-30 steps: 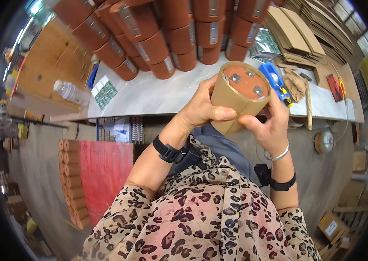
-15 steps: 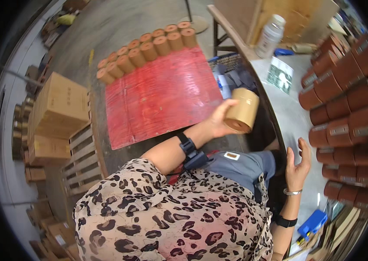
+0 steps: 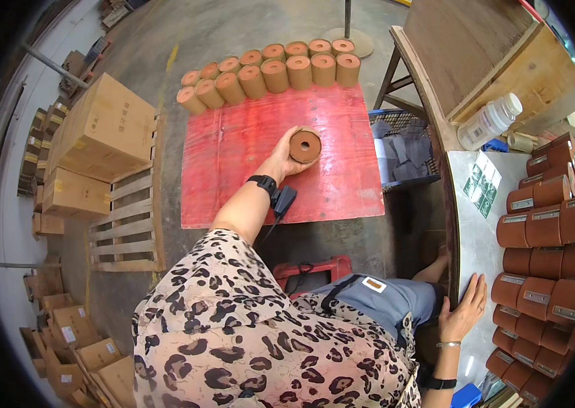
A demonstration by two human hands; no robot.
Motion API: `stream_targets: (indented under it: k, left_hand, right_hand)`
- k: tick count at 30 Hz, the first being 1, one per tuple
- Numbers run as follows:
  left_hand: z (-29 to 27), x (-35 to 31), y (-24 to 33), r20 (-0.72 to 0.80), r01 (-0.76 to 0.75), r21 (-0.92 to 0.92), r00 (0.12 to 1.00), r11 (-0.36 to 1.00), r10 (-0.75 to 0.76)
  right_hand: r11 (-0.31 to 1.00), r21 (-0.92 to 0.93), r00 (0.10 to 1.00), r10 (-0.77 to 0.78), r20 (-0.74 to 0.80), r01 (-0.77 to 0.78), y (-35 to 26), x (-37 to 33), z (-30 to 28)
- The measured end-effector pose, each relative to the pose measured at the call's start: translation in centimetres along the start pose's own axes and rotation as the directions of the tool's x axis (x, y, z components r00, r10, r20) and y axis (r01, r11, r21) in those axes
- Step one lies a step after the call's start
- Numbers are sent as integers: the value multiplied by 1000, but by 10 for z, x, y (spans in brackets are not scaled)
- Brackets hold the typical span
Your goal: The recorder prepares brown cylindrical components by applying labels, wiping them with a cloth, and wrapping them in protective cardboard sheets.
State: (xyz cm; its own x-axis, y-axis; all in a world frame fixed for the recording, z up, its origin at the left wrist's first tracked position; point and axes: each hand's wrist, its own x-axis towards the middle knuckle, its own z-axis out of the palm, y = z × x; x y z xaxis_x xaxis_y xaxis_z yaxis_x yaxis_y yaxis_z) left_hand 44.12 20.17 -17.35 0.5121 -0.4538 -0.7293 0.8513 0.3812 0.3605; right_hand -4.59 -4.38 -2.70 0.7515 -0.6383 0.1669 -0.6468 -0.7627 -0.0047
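Observation:
My left hand (image 3: 284, 155) is closed round a paper-wrapped reddish-brown roll (image 3: 306, 145), whose round end with a small central hole faces up. It is held over the red board (image 3: 280, 190). Along the board's far edge stand two rows of similar wrapped rolls (image 3: 274, 75), upright and close together. My right hand (image 3: 465, 310) lies on the edge of the metal-topped table (image 3: 471, 234) at the right, fingers stretched out and holding nothing. Beside it, stacks of reddish-brown rolls (image 3: 533, 297) with small metal strips fill the table's right side.
A blue crate (image 3: 404, 149) with grey pieces stands between board and table. On the table are a white-capped bottle (image 3: 490, 122), a printed sheet (image 3: 482, 183) and a blue tool (image 3: 466, 396). Cartons (image 3: 102, 129) sit by a wooden pallet (image 3: 126, 224) at left. A red stool (image 3: 314, 272) is below.
My left hand has carried the roll from beside the table leftward over the red board, turning its holed end up. My right hand has come down onto the table edge. The view has swung left.

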Motion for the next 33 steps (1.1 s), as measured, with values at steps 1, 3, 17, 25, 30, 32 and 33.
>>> stream_targets:
  k: [1, 3, 17, 25, 30, 32, 33]
  left_hand:
    - [4, 11, -3, 29, 51, -88, 998, 995, -49]
    - [20, 36, -11, 43, 59, -145, 998, 988, -54]
    - [67, 133, -27, -81, -238, -282, 971, 929, 224]
    - [121, 189, -29, -65, -304, -468, 948, 830, 311]
    - [126, 214, -15, -52, -329, -397, 940, 857, 337]
    - [140, 208, -24, -66, -321, -336, 946, 886, 317]
    - [144, 206, -28, -85, -326, -280, 945, 903, 315]
  right_hand:
    - [1000, -6, 1000, 6, 6, -6, 1, 0, -2]
    - [1000, -17, 1000, 24, 10, -23, 0, -1, 2]
    - [998, -29, 998, 58, -15, -59, -5, 2, 1]
    - [998, -37, 997, 55, 48, -53, -5, 0, -5]
    - [998, -12, 996, 64, 63, -63, -12, 2, -8]
    - [998, -17, 995, 67, 69, -66, -13, 2, -7]
    - [997, -21, 994, 78, 71, -77, -14, 1, -6]
